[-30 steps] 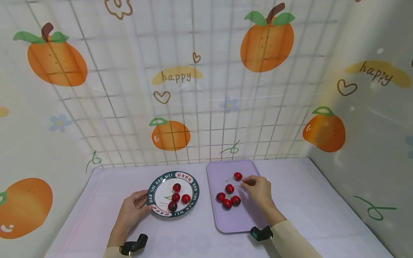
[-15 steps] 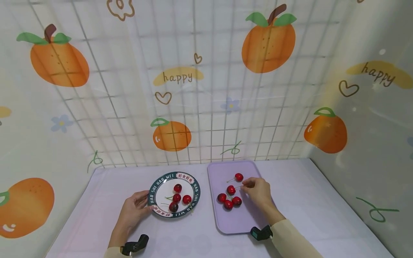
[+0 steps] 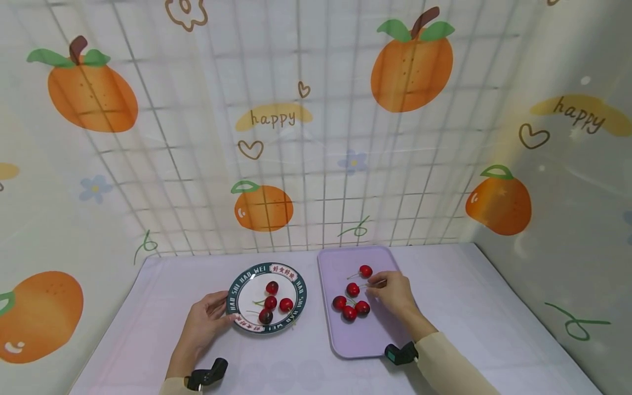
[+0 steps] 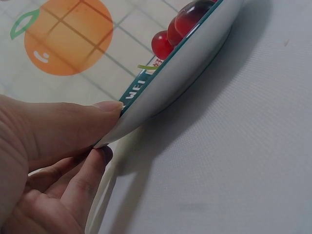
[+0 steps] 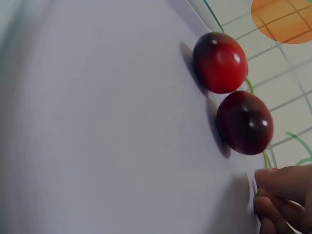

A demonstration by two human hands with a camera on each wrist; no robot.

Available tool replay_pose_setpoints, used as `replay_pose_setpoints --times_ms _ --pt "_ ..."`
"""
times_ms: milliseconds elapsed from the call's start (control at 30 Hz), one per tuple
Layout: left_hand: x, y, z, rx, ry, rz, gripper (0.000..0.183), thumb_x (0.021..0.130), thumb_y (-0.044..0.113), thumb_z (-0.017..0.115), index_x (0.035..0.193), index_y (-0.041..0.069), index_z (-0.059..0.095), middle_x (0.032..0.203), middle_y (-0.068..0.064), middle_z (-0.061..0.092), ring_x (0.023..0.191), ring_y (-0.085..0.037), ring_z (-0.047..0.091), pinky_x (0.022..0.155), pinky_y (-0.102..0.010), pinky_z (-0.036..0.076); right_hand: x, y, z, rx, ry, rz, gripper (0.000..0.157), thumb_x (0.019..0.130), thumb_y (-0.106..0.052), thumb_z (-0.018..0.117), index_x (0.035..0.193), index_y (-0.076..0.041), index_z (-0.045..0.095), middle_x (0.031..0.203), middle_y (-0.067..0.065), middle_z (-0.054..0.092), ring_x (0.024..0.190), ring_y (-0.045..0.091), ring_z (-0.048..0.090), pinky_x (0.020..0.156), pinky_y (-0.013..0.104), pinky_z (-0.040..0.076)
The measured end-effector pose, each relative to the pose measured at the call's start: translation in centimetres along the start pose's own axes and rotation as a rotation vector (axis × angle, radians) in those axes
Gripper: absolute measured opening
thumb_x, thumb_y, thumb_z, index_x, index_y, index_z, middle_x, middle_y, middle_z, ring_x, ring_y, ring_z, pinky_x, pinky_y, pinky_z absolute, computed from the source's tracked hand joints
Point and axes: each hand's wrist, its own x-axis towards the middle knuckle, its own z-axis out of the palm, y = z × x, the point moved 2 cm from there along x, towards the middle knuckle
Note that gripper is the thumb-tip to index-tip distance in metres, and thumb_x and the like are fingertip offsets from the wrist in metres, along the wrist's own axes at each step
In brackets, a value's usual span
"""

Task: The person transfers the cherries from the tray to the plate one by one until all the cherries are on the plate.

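My left hand (image 3: 204, 322) pinches the rim of a round plate (image 3: 237, 323) with a dark green lettered border, thumb on top and fingers underneath. In the left wrist view the plate (image 4: 195, 66) looks tilted, its near rim between the fingertips. Several red cherries (image 3: 270, 303) lie on it. Over the purple tray my right hand (image 3: 393, 294) pinches the thin stem of a cherry (image 3: 353, 289), which lies at the back of a small cluster. In the right wrist view two dark red cherries (image 5: 244, 123) sit near the pinching fingertips (image 5: 265, 176).
The purple tray (image 3: 353, 343) stands right of the plate on a white-covered table (image 3: 276, 367). Another cherry (image 3: 365, 271) lies farther back on the tray, its stem pointing left. A curtain (image 3: 326, 131) printed with oranges closes off the back and sides. Each wrist wears a small black camera (image 3: 206, 374).
The right hand has shifted very slightly left over the tray, still at the cherry's stem. The left hand and plate hold the same place; the head view has drifted a little.
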Motion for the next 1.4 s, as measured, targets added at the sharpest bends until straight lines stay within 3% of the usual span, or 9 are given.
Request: replay_pose_setpoints --times_ms 200,467,733,967,1400 --pt "-0.1 0.2 0.0 0.003 -0.003 -0.003 0.072 0.077 -0.008 0.088 0.143 -0.002 0.059 0.153 -0.024 0.052 0.144 -0.037 0.051 0.110 -0.027 0.050 0.0 0.1 0.1 -0.013 -0.026 -0.021 0.013 0.083 0.002 0.084 0.094 0.001 0.079 0.085 0.006 0.075 0.077 0.018 0.065 0.064 0.027 0.060" --pt "-0.2 0.2 0.0 0.023 0.003 -0.008 0.073 0.077 -0.007 0.088 0.144 -0.002 0.059 0.154 -0.024 0.051 0.144 -0.037 0.050 0.110 -0.027 0.049 0.2 0.0 0.2 -0.051 -0.029 -0.042 0.012 0.081 0.002 0.085 0.079 -0.005 0.076 0.074 0.001 0.071 0.072 0.016 0.062 0.061 0.025 0.054" --pt "-0.2 0.2 0.0 0.025 0.000 0.006 0.073 0.077 -0.008 0.087 0.144 -0.003 0.058 0.153 -0.025 0.051 0.144 -0.038 0.050 0.110 -0.026 0.049 -0.1 -0.5 -0.3 -0.062 -0.039 -0.041 0.007 0.083 0.002 0.082 0.081 -0.002 0.076 0.075 0.002 0.071 0.071 0.016 0.061 0.060 0.027 0.054" --pt "-0.1 0.2 0.0 0.028 -0.002 0.018 0.074 0.077 -0.009 0.087 0.144 -0.003 0.057 0.153 -0.025 0.051 0.144 -0.037 0.050 0.110 -0.025 0.049 -0.1 -1.3 -1.1 -0.089 0.005 -0.077 0.007 0.082 0.000 0.079 0.079 -0.004 0.075 0.076 0.002 0.072 0.074 0.018 0.062 0.065 0.029 0.054" --pt "-0.2 0.1 0.0 0.004 -0.002 -0.005 0.075 0.076 -0.010 0.087 0.144 -0.003 0.058 0.154 -0.025 0.051 0.144 -0.038 0.050 0.110 -0.029 0.050 -0.2 -3.6 -2.1 -0.030 0.054 -0.100 0.007 0.085 -0.002 0.079 0.083 -0.005 0.074 0.078 0.004 0.071 0.074 0.020 0.063 0.063 0.027 0.054"
